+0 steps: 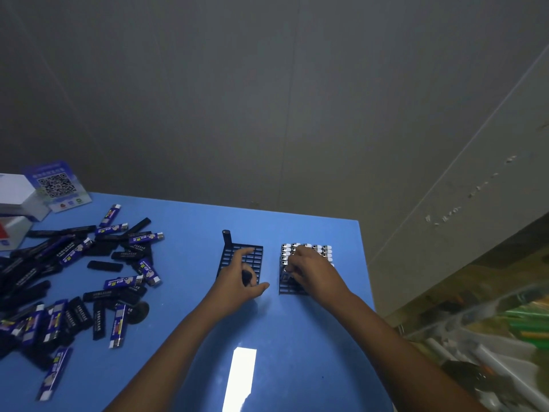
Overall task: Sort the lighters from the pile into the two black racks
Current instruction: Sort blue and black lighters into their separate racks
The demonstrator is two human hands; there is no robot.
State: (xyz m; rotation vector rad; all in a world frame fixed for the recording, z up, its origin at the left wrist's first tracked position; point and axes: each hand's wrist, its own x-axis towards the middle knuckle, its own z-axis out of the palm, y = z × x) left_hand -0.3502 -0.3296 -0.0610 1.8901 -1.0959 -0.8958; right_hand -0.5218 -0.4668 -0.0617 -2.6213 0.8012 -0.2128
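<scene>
Two black racks stand side by side on the blue table. The left rack has one black lighter upright at its far left corner. My left hand is over this rack, fingers curled around a black lighter. The right rack holds several blue lighters with white and metal tops in its far rows. My right hand rests over it, pinching a lighter at the rack's near rows. A pile of black and blue lighters lies at the left.
A white box and a QR-code card stand at the table's far left corner. The table's right edge is close to the right rack. A cluttered bin of tubes sits beyond it at lower right.
</scene>
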